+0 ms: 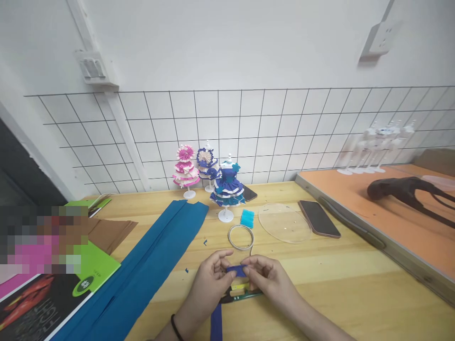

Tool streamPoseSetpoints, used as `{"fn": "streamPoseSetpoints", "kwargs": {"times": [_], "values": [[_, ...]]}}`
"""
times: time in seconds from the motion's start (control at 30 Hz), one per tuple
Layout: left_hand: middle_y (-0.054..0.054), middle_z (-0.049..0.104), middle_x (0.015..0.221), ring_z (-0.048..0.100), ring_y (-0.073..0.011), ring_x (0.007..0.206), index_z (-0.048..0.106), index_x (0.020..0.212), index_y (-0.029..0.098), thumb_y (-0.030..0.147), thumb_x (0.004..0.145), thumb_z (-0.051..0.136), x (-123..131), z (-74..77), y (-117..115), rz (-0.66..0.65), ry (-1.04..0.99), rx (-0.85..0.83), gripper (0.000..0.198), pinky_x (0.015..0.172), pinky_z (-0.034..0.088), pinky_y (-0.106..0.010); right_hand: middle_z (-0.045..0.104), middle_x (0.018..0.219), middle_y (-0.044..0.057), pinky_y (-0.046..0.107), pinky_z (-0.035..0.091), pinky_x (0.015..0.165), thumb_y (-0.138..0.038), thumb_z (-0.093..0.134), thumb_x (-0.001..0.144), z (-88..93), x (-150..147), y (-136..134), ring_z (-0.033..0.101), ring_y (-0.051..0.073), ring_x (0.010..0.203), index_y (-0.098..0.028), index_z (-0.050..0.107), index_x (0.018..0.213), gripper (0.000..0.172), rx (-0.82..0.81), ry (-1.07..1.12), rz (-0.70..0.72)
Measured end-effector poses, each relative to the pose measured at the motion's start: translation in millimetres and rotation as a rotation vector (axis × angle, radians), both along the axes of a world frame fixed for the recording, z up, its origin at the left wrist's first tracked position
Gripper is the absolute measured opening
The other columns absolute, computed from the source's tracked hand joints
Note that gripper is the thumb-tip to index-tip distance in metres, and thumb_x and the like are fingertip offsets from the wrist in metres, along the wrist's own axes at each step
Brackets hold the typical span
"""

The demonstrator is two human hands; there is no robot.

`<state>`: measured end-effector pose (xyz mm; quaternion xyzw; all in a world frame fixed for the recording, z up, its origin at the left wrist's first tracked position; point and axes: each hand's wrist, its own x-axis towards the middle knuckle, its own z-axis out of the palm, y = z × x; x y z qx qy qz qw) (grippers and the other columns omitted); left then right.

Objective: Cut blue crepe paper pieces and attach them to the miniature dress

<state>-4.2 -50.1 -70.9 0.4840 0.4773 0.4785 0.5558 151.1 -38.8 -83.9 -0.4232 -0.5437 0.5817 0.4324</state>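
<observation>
Between my two hands is a small dark blue strip (237, 271), pinched at both ends; it looks like paper or fabric. My left hand (212, 277) closes thumb and fingers on its left end, and my right hand (265, 277) grips the right end. Just below lies a green and black tool (245, 296) with a yellow part, partly hidden by my hands. A longer blue strip (216, 322) runs down under my left wrist. Beyond my fingers sits a coil of silvery wire or cord (241, 237).
Miniature dress stands in blue (228, 187) and pink (186, 170) rise at the back. Teal sheets (149, 265) lie left. A clear round disc (284, 222), a phone (319, 219) and a light-blue piece (247, 218) lie right of centre. A raised orange board (355, 194) borders the right.
</observation>
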Motion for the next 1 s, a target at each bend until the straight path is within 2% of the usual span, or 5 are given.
{"fn": "streamPoseSetpoints", "kwargs": {"times": [0.2,0.6,0.7,0.8,1.0], "values": [[0.001,0.056,0.065,0.055,-0.0126,0.064,0.056,0.097,0.014,0.018,0.057,0.068,-2.2,5.9,0.5,0.011,-0.071,-0.091,0.042,0.059,0.042,-0.022,0.060,0.061,0.001,0.022,0.040,0.045,-0.049,0.060,0.067,8.2,5.2,3.3,0.050,0.010,0.045,-0.014,0.063,0.081,0.038,0.049,0.026,-0.059],[0.001,0.053,0.065,0.053,-0.0127,0.065,0.054,0.099,0.013,0.012,0.061,0.061,1.6,1.5,-3.9,-0.062,0.044,0.021,0.038,0.064,0.043,-0.025,0.051,0.060,-0.003,0.021,0.040,0.047,-0.038,0.065,0.066,5.3,0.4,-4.1,0.046,0.008,0.047,-0.015,0.058,0.088,0.032,0.022,-0.030,0.100],[0.000,0.055,0.068,0.053,-0.0132,0.065,0.054,0.101,0.015,0.012,0.064,0.058,0.8,2.6,-4.9,-0.074,0.116,0.072,0.037,0.063,0.043,-0.025,0.053,0.088,0.002,0.020,0.040,0.048,-0.034,0.068,0.064,4.5,2.4,-3.8,0.045,0.007,0.052,-0.021,0.051,0.102,0.043,0.044,0.006,0.064],[-0.001,0.057,0.070,0.054,-0.0132,0.065,0.054,0.104,0.017,0.012,0.066,0.055,-1.0,4.2,-6.0,-0.095,0.190,0.125,0.038,0.064,0.043,-0.025,0.054,0.080,0.000,0.020,0.037,0.049,-0.030,0.068,0.066,4.7,4.0,-4.9,0.044,0.008,0.053,-0.022,0.045,0.115,0.055,0.093,-0.055,0.097],[-0.001,0.060,0.070,0.054,-0.0141,0.065,0.054,0.106,0.017,0.014,0.066,0.055,-2.5,4.3,-7.7,-0.087,0.282,0.180,0.040,0.065,0.043,-0.026,0.053,0.064,-0.001,0.019,0.033,0.045,-0.034,0.064,0.068,5.0,2.0,-6.0,0.039,0.007,0.047,-0.013,0.059,0.085,0.027,0.070,-0.111,0.154]]}}
